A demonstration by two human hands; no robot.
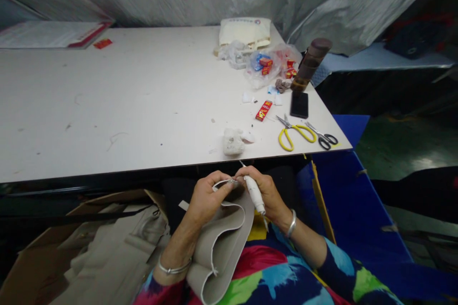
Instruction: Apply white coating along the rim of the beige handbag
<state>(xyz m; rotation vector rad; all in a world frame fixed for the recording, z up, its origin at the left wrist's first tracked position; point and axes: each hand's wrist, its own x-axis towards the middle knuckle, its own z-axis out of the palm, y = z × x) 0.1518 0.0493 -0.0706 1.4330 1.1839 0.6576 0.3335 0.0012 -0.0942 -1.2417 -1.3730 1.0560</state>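
Note:
A beige sheet of fabric or leather-like material [229, 240], folded in waves, hangs between my hands over my lap. My left hand [207, 198] is closed, pinching its upper edge between thumb and fingers. In my closed right hand [269, 195] is a white-handled pointed tool [255, 194], with a thin tip showing at each end. The right fingertips meet the material's edge close to the left fingertips, and the exact contact there is too small to make out. Just beyond the hands, a white lump [233, 142] lies at the table's near edge.
On the white table [143, 105] lie yellow-handled scissors [295, 133], black-handled scissors [324, 137], a phone [299, 104], a red packet [264, 110] and plastic bags [265, 67]. A dark bottle [311, 64] stands behind. Lower left, a cardboard box [43, 257] holds beige pieces [110, 252].

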